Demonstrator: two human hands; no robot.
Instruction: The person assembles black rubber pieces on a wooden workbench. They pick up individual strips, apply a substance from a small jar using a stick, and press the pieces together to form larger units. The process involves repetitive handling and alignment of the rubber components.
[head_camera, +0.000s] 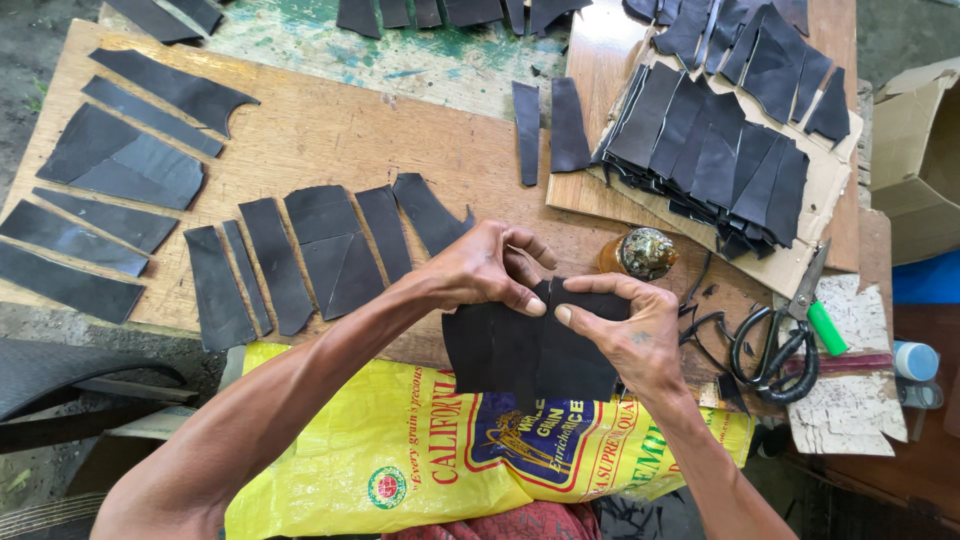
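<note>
Head view: both hands meet at centre over a yellow sack (400, 460) on the lap. Left hand (480, 270) pinches the top edge of joined black leather pieces (535, 350), thumb pressed on the seam. Right hand (625, 335) grips the same pieces from 3 o'clock, thumb on top. Cut leather strips (290, 260) lie on the wooden board (330, 140) at 9 to 11 o'clock. Stacked pieces (710, 150) at 1 o'clock. Scissors (785, 335) at 3 o'clock; glue jar (645, 253) just beyond the right hand.

Dark leather pieces (535, 350), flat, matte black, overlapped into one joined panel, held above a yellow sack (400, 460), at the tabletop's (330, 140) near edge
</note>
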